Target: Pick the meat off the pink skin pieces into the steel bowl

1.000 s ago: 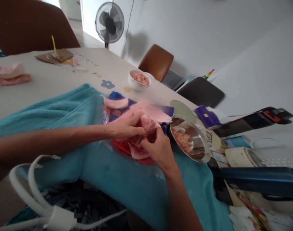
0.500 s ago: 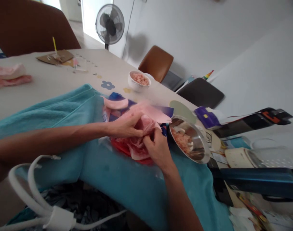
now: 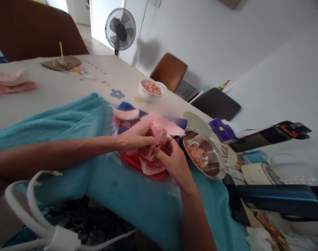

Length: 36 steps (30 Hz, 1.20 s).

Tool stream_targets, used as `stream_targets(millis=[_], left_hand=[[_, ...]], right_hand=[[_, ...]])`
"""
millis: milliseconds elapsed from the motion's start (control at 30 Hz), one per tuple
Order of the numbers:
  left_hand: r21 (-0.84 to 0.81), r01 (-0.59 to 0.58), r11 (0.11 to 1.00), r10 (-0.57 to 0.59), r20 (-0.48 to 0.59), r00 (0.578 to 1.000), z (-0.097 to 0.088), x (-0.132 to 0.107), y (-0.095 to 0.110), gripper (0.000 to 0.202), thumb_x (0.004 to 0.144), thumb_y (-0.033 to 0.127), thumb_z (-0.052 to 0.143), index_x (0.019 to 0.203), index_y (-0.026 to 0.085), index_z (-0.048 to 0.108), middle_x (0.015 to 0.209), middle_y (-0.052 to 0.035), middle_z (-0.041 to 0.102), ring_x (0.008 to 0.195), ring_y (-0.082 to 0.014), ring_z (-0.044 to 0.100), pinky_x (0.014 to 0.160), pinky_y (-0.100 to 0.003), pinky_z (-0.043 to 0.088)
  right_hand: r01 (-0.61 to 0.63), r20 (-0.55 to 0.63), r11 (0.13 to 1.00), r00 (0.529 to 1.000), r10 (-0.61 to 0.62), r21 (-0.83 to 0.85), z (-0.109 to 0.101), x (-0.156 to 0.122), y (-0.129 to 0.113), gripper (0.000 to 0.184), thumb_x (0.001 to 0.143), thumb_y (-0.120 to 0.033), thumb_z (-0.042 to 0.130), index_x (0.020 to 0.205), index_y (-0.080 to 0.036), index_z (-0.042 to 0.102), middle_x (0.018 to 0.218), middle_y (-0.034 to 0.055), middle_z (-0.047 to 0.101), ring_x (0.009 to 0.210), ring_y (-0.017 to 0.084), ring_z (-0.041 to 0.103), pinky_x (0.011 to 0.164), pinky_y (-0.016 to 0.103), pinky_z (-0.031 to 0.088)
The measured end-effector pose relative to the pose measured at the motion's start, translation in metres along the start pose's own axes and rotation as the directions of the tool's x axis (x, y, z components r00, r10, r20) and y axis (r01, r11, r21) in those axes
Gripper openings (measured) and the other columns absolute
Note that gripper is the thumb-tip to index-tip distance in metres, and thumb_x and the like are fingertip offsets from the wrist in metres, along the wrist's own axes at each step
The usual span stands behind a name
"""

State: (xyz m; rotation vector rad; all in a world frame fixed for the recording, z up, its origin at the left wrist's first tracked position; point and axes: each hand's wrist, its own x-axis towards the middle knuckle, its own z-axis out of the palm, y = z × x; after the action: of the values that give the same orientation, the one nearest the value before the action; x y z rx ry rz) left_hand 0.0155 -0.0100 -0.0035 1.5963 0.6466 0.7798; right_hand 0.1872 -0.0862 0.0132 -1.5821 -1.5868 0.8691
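Note:
Pink pomelo flesh (image 3: 161, 136) is between my two hands, its membrane loose and crumpled. My left hand (image 3: 139, 136) grips it from the left with the thumb stretched along it. My right hand (image 3: 174, 158) pinches it from the right, its fingers curled and partly hidden. Underneath lie thin pale membrane scraps (image 3: 151, 167) on a red and blue plastic bag (image 3: 181, 122). Just beyond my hands is thick pink pomelo peel (image 3: 126, 114). Close to my right hand, a steel bowl (image 3: 219, 164) leans tilted, with pink pulp pieces inside.
A white bowl (image 3: 145, 93) of pink pulp stands farther back on the table (image 3: 101, 75). A turquoise towel (image 3: 77, 113) lies under the work. More peel (image 3: 11, 83) rests at the far left. A white cable (image 3: 36, 223) crosses the lower left; clutter (image 3: 263, 174) fills the right.
My right hand's fingers have opened slightly and shifted around the pomelo flesh. More of the torn flesh shows between my hands. The view has shifted slightly; the bowls have not moved.

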Motion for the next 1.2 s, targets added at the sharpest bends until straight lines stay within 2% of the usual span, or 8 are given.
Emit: stream_targets(millis=[100,267,367,533,667,900,1067,1200], left_hand=[[0.024,-0.01,1.0,0.01,0.003,1.0,0.002,-0.002,0.003,0.042,0.076,0.031,0.07,0.113,0.018,0.055,0.083,0.0004,0.059,0.072,-0.0151,0.059,0.057,-0.025,0.048],[0.023,-0.021,1.0,0.023,-0.078,0.997,0.003,-0.001,0.006,0.053,0.077,0.042,0.072,0.118,0.017,0.05,0.094,-0.0024,0.061,0.08,-0.0158,0.06,0.061,-0.026,0.05],[0.014,-0.023,1.0,0.024,-0.109,0.994,0.004,0.0,0.006,0.051,0.074,0.031,0.073,0.116,0.017,0.048,0.098,-0.0025,0.061,0.082,-0.0149,0.06,0.063,-0.025,0.051],[0.045,-0.025,0.999,0.027,-0.046,0.999,0.006,-0.001,0.003,0.051,0.067,0.015,0.069,0.112,0.017,0.045,0.081,0.0029,0.057,0.065,-0.0106,0.054,0.049,-0.02,0.041],[0.065,-0.051,0.997,0.057,-0.097,0.994,0.007,-0.002,0.0,0.052,0.065,0.013,0.067,0.112,0.017,0.045,0.077,0.0047,0.053,0.059,-0.0087,0.05,0.045,-0.018,0.037],[-0.035,-0.108,0.994,0.101,-0.154,0.983,0.007,-0.001,0.009,0.048,0.06,0.009,0.064,0.104,0.018,0.046,0.081,0.0037,0.055,0.07,-0.0118,0.056,0.052,-0.02,0.042],[-0.085,-0.058,0.995,0.043,-0.166,0.985,0.008,-0.002,0.015,0.046,0.06,0.009,0.064,0.101,0.02,0.044,0.075,0.0059,0.053,0.064,-0.0109,0.055,0.049,-0.02,0.04],[-0.041,0.005,0.999,-0.013,-0.189,0.982,0.007,-0.001,0.007,0.045,0.063,0.013,0.067,0.101,0.019,0.044,0.075,0.0055,0.052,0.064,-0.0109,0.054,0.049,-0.021,0.041]], right_hand=[[-0.051,0.003,0.998,0.999,0.051,0.047,0.003,0.0,-0.005,0.035,0.076,-0.03,0.064,0.109,-0.02,0.06,0.102,0.0058,0.072,0.091,0.022,0.068,0.082,0.037,0.055],[-0.055,0.014,0.984,0.998,0.053,0.17,0.007,0.002,-0.005,0.034,0.075,-0.029,0.066,0.107,-0.021,0.057,0.105,0.0047,0.07,0.097,0.021,0.066,0.086,0.035,0.053],[-0.038,-0.012,0.995,0.999,0.039,0.093,0.008,0.002,-0.002,0.03,0.073,-0.029,0.065,0.1,-0.021,0.054,0.098,0.0033,0.067,0.09,0.019,0.064,0.08,0.033,0.052],[-0.053,-0.008,0.998,0.999,0.052,-0.019,0.011,0.002,-0.004,0.029,0.07,-0.027,0.063,0.095,-0.021,0.049,0.085,0.0,0.063,0.075,0.017,0.06,0.07,0.032,0.049],[-0.046,-0.133,0.994,0.991,0.032,-0.096,0.023,0.002,-0.008,0.041,0.067,-0.026,0.062,0.105,-0.022,0.047,0.096,0.0052,0.065,0.085,0.022,0.062,0.079,0.038,0.05],[0.059,-0.271,0.975,0.955,-0.117,-0.214,0.036,0.003,-0.012,0.036,0.076,-0.04,0.059,0.105,-0.023,0.044,0.105,0.011,0.063,0.095,0.025,0.061,0.082,0.043,0.051],[0.152,-0.17,0.964,0.967,-0.191,-0.218,0.025,0.004,-0.013,0.03,0.079,-0.037,0.056,0.103,-0.023,0.045,0.103,0.0104,0.064,0.093,0.024,0.061,0.082,0.042,0.05],[0.118,-0.084,0.978,0.987,-0.134,-0.173,0.017,0.005,-0.01,0.025,0.08,-0.032,0.053,0.104,-0.023,0.049,0.094,0.0056,0.066,0.086,0.022,0.062,0.079,0.038,0.051]])
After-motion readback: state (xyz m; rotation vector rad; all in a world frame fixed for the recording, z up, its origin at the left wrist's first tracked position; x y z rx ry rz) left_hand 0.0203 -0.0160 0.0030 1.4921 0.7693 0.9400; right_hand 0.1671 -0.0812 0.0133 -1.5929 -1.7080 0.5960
